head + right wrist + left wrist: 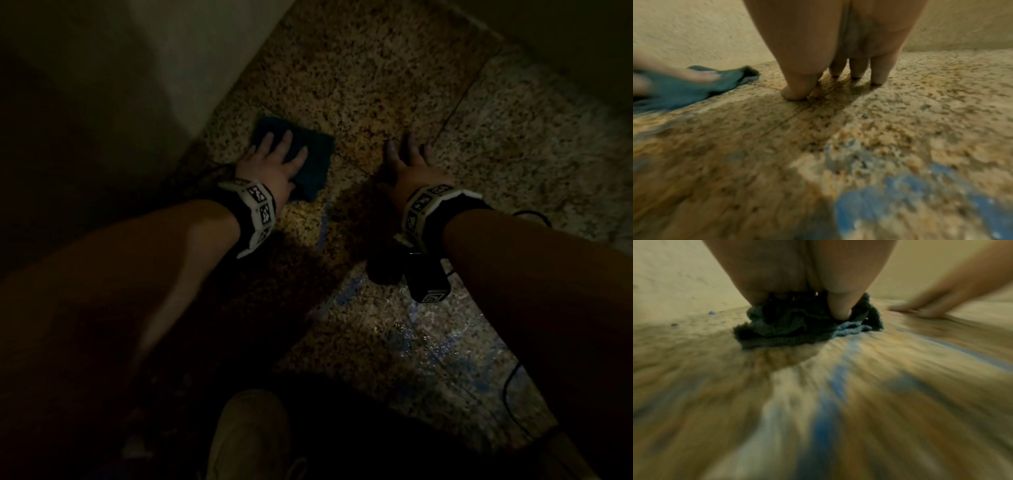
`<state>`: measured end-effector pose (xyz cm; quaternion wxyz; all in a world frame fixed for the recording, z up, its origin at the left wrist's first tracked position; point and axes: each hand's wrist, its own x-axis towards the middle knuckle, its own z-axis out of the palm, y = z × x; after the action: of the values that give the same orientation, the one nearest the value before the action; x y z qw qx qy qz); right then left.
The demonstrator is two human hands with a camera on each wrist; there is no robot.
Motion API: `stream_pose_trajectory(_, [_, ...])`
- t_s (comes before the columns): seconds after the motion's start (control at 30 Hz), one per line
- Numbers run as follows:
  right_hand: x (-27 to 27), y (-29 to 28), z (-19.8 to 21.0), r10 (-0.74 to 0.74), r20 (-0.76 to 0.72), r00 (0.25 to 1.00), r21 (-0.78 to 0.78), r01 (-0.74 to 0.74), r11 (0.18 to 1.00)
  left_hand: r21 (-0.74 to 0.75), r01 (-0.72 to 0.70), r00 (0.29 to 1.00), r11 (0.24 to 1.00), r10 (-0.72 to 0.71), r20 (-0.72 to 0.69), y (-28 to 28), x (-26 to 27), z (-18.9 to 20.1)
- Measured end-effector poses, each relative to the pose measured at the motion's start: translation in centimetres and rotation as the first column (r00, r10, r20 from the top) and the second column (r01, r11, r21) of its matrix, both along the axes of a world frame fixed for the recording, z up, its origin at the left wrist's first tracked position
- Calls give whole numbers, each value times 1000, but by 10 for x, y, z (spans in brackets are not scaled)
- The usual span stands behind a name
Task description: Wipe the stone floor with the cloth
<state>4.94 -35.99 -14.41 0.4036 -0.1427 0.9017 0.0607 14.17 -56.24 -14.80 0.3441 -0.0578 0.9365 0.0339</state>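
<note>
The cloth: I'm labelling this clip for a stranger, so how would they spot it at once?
Find the pale wall meeting the speckled stone floor. Beside that edge, the left hand presses flat on the cloth. It is the only dark teal fabric; the right hand rests on bare stone.

No words, brand names or numbers can be read in any view. The only printed marks are black-and-white square coded patterns on the white segmented band on the left wrist (257, 215), on the white segmented band on the right wrist (425, 208), and on one face of the small black box hanging under the right wrist (432, 297); they carry no legible letters
</note>
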Motion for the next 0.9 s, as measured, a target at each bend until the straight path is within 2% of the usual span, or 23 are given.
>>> stream_pose_trajectory(0.17, [-2, 5, 7, 20, 18, 1000, -35, -20, 999, 9, 59, 998, 998, -59, 34, 22, 40, 2])
stream_pose_trajectory(0.37, [3, 48, 12, -43, -12, 999, 33, 43, 999, 17, 80, 995, 997, -81, 67, 26, 55, 3])
stream_pose_trajectory(0.53, [3, 50, 9, -31, -9, 999, 33, 31, 999, 23, 59, 997, 998, -61, 51, 28, 48, 3])
stream_pose_trajectory(0.77, [1, 55, 4, -47, 0, 999, -24, 47, 999, 55, 1, 1000, 998, 0, -16, 47, -2, 0])
stream_pose_trajectory(0.9, [2, 56, 4, -50, 0, 999, -39, 50, 998, 30, -7, 999, 1000, 8, -41, 54, -2, -3])
